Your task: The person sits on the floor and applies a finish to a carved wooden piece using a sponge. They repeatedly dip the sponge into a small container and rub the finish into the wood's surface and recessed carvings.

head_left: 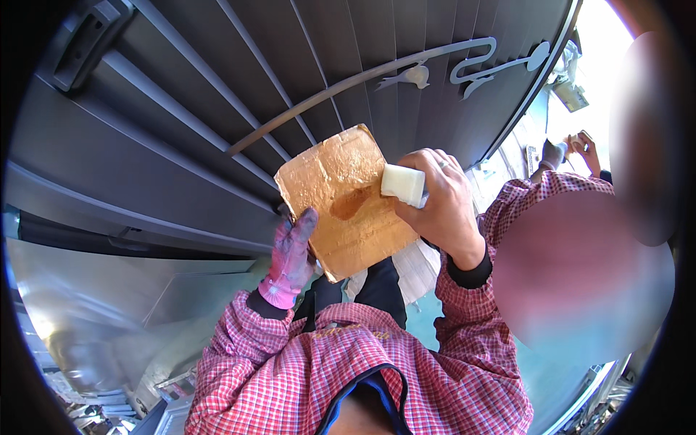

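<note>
My left hand [291,257], in a stained pink glove, grips the lower left edge of a flat cardboard piece [341,170]. A glossy gold-copper coating covers the cardboard, with a darker reddish-brown patch [351,204] near its middle. In my bare right hand [448,203], which wears a ring, a white sponge block [403,184] is pinched between thumb and fingers. The sponge is at the cardboard's right edge; whether it presses on the coating I cannot tell. Beyond the cardboard, a curved ornamental strip [319,96] runs across a dark grey ribbed panel [428,119], bronze toward the left and grey toward its curled right end.
A small leaf-shaped ornament [415,76] sits below the strip. A black handle [90,43] is fixed at the panel's upper left. Shiny metal sheet [94,312] lies at left. At right another person's bare hand [584,151] and dark-gloved hand [554,154] work close by.
</note>
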Demonstrator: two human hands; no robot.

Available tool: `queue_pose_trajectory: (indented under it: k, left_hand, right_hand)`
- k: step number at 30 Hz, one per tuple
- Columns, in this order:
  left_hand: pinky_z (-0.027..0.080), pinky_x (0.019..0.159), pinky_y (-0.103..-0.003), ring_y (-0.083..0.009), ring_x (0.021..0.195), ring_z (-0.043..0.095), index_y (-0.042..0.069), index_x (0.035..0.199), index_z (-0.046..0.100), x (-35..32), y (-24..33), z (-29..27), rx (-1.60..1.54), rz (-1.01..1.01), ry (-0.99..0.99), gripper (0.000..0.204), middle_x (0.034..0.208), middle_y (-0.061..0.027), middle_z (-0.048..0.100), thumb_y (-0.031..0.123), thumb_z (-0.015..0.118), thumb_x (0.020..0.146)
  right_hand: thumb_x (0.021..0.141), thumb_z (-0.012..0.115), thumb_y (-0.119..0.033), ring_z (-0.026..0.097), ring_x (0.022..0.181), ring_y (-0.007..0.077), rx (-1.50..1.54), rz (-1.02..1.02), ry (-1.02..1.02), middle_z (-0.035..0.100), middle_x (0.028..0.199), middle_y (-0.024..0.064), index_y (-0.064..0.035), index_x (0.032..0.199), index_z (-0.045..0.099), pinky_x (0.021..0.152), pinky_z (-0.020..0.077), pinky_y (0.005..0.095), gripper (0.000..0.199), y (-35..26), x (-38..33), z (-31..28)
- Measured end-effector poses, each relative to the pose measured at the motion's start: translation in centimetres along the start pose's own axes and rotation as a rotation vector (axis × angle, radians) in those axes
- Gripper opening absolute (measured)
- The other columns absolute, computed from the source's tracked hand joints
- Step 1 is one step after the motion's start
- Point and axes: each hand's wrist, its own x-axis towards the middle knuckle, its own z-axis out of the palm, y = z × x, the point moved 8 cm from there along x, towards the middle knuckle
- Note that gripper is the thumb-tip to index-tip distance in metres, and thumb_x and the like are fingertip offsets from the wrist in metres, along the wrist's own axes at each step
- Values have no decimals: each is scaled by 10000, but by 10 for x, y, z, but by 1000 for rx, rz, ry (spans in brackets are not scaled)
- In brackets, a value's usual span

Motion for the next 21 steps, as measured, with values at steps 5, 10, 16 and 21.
queue_pose_trajectory:
  k: [5, 10, 16, 21]
  left_hand:
    - [498, 987, -376, -212, 1195, 584, 73, 1377, 456, -4, -6, -4, -19, -9, -15, 494, 1313, -76, 566, 284, 625, 963]
    - [491, 995, -400, -244, 1190, 585, 65, 1382, 452, -10, -5, -23, -43, 1, 40, 511, 1307, -93, 570, 293, 621, 958]
    - [485, 994, -424, -261, 1186, 583, 39, 1394, 437, -12, -11, -51, 39, 30, 81, 561, 1328, -114, 557, 324, 619, 946]
    - [452, 1020, -442, -275, 1223, 544, 26, 1424, 394, -19, -5, -65, 121, 29, 120, 690, 1359, -125, 526, 409, 654, 912]
  right_hand:
    - [600, 817, -107, 620, 937, 296, 34, -63, 6, 633, 917, 92, -86, 988, 611, 849, 455, 391, 440, -7, 0, 6]
    - [678, 818, -123, 669, 894, 266, 166, 82, 425, 672, 977, 114, -54, 1030, 630, 774, 531, 348, 405, 33, -5, -9]
    - [748, 829, -83, 656, 870, 173, 439, 258, 962, 678, 970, 76, -61, 1072, 575, 748, 526, 286, 412, 118, -10, 40]
    - [730, 832, -73, 664, 930, 224, 474, 163, 1075, 678, 1030, 89, -69, 1048, 599, 796, 534, 327, 393, 118, 16, 65]
